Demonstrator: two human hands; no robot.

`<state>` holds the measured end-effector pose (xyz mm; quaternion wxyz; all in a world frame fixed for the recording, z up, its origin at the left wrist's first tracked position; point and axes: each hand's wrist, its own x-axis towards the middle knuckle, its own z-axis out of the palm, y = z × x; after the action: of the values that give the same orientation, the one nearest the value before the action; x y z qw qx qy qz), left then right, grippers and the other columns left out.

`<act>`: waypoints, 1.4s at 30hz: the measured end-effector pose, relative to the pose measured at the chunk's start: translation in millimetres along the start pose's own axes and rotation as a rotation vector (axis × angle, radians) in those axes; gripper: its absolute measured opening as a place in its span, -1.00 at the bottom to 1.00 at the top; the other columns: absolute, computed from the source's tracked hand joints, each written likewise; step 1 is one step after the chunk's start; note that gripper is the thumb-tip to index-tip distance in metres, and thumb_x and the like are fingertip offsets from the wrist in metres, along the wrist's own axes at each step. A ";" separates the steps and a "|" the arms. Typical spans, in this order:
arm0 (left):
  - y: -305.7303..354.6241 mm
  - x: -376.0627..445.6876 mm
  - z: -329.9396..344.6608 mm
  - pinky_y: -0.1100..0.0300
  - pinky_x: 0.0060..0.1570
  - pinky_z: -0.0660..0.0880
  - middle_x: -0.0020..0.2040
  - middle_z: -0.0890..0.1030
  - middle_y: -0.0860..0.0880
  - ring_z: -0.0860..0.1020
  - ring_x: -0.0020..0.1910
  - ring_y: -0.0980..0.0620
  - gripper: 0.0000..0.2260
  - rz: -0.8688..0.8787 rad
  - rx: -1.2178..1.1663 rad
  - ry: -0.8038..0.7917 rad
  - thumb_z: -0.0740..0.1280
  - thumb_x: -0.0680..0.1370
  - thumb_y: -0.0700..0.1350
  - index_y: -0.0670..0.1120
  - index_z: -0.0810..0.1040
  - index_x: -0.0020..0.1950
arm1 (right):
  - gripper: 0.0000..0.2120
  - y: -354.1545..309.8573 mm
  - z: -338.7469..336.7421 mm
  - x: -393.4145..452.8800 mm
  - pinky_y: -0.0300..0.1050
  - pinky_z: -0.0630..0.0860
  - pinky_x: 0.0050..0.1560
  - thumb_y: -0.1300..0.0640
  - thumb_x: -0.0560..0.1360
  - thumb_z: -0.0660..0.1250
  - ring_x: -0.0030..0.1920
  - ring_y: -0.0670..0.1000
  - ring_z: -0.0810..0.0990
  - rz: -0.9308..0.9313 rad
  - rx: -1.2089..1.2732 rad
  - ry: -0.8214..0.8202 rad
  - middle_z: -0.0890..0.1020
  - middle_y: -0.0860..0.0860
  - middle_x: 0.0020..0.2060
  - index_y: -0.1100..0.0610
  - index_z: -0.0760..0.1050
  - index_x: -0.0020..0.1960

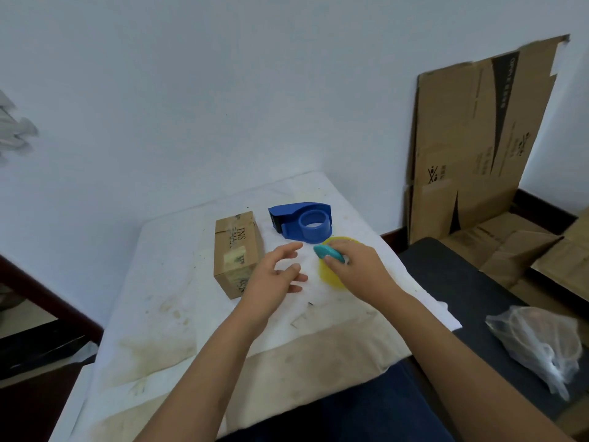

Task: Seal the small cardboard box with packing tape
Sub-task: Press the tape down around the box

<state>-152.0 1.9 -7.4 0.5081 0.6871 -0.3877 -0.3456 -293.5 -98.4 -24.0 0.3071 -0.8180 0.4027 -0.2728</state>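
Observation:
A small brown cardboard box [237,252] with old tape marks lies on the white cloth of the table [165,282]. Behind it to the right rests a blue tape dispenser [302,221] with an empty hub. A yellow tape roll [330,272] lies flat to the right of the box. My right hand [360,269] is over that roll and grips a small teal cutter [328,254]. My left hand [274,272] hovers open just right of the box, fingers spread, holding nothing.
Flattened cardboard sheets [471,138] lean against the wall at the right, with more cardboard [526,247] on the floor. A clear plastic bag [538,342] sits on a dark surface at the right. A dark wooden frame [41,307] stands at the left.

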 end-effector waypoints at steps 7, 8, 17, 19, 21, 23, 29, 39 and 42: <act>16.2 -8.9 -64.4 0.29 -0.01 0.55 0.01 0.70 -0.01 0.63 -0.15 0.14 -0.75 0.085 -0.152 0.247 0.22 0.62 -0.31 -0.09 0.65 0.12 | -0.72 -21.4 -1.3 4.7 -0.17 0.54 0.00 0.15 0.57 0.29 -0.06 0.00 0.62 0.396 1.007 -0.063 0.61 0.13 0.08 0.15 0.53 0.27; 13.6 -9.1 -74.7 0.26 0.03 0.54 0.00 0.71 0.00 0.63 -0.10 0.12 -0.75 0.099 -0.127 0.300 0.23 0.61 -0.30 -0.06 0.66 0.09 | -0.70 -27.0 3.0 4.0 -0.17 0.55 0.00 0.19 0.58 0.28 -0.05 0.01 0.62 0.441 1.124 -0.094 0.60 0.13 0.11 0.15 0.50 0.30; -27.6 -1.7 -120.6 0.35 0.30 0.26 0.38 0.39 0.20 0.28 0.41 0.19 -0.51 0.243 0.624 0.141 0.17 0.58 -0.40 0.07 0.53 0.35 | -0.68 -66.7 58.9 -4.5 -0.16 0.48 -0.18 -0.03 0.56 0.27 -0.21 0.01 0.50 0.824 1.447 -0.369 0.54 0.10 -0.20 0.23 0.58 0.06; -32.6 5.7 -123.8 0.15 0.45 0.23 0.47 0.34 0.17 0.19 0.52 0.09 -0.40 0.268 0.726 0.048 0.12 0.55 -0.46 0.10 0.45 0.43 | -0.66 -71.2 77.1 -8.0 -0.24 0.41 -0.32 -0.13 0.51 0.33 -0.37 -0.06 0.40 0.860 1.343 -0.362 0.45 0.01 -0.41 0.15 0.54 -0.20; -36.5 11.4 -126.3 -0.01 0.52 0.13 0.53 0.32 0.11 0.16 0.56 0.00 -0.36 0.266 0.752 -0.018 0.09 0.54 -0.47 0.10 0.40 0.46 | -0.75 -73.6 94.9 -11.5 -0.28 0.34 -0.42 -0.06 0.47 0.40 -0.42 -0.08 0.32 0.886 1.223 -0.330 0.38 -0.02 -0.46 0.13 0.53 -0.19; -41.5 14.1 -126.9 -0.02 0.54 0.03 0.54 0.31 0.08 0.15 0.56 0.02 -0.37 0.252 0.751 -0.060 0.10 0.53 -0.45 0.09 0.39 0.47 | -0.86 -74.3 109.5 -12.6 -0.29 0.34 -0.49 0.11 0.48 0.42 -0.41 -0.08 0.33 0.928 1.163 -0.280 0.41 0.00 -0.39 0.17 0.54 -0.06; -47.5 16.3 -121.4 -0.02 0.48 0.20 0.52 0.34 0.09 0.20 0.55 0.03 -0.36 0.253 0.708 -0.011 0.10 0.51 -0.47 0.09 0.43 0.45 | -0.77 -87.7 127.1 -11.4 -0.17 0.52 -0.29 0.36 0.50 0.31 -0.20 0.02 0.56 1.003 1.273 -0.148 0.57 0.17 -0.17 0.32 0.50 0.15; -44.5 13.7 -121.6 0.06 0.45 0.26 0.51 0.36 0.11 0.19 0.55 0.05 -0.38 0.242 0.657 -0.008 0.12 0.52 -0.45 0.08 0.45 0.44 | -0.89 -97.2 144.1 -4.3 -0.21 0.52 -0.33 0.31 0.54 0.23 -0.32 -0.01 0.56 1.015 1.325 -0.054 0.58 0.12 -0.22 0.25 0.51 0.02; -43.3 14.7 -120.9 0.05 0.44 0.28 0.51 0.36 0.11 0.19 0.55 0.06 -0.37 0.243 0.672 -0.005 0.12 0.51 -0.46 0.10 0.45 0.44 | -0.88 -95.9 143.3 1.0 -0.23 0.48 -0.41 0.29 0.55 0.23 -0.33 -0.02 0.57 1.001 1.194 -0.073 0.60 0.12 -0.18 0.24 0.50 0.05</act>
<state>-32.3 48.8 -20.9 0.2901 0.7639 -0.5597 -0.1376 -146.6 -12.0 -49.5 0.7950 -0.2435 0.4984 -0.2454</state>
